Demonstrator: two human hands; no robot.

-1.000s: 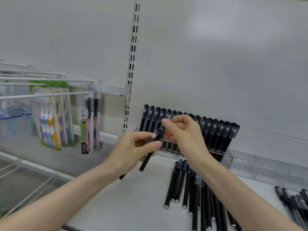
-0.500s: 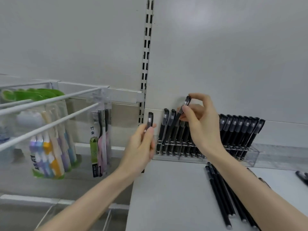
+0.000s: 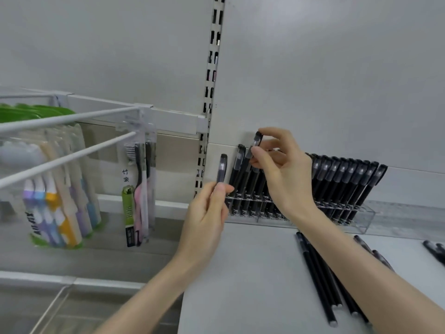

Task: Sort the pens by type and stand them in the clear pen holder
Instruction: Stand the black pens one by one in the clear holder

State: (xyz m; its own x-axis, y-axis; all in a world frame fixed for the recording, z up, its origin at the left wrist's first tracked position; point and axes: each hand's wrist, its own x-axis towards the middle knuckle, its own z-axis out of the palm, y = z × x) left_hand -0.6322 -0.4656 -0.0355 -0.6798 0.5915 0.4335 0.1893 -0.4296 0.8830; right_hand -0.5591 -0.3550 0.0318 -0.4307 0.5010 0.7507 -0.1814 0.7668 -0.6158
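R hand: grip pinched on a slim black plastic pen with frosted cap, by the cap end, lower end down among the row at the left end of the clear acrylic pen holder. L hand holds a second black capped pen upright, just beside the holder. Pens look light, stiff, smooth, prob. slippery: pinch high on the barrel so the tip finds its slot.
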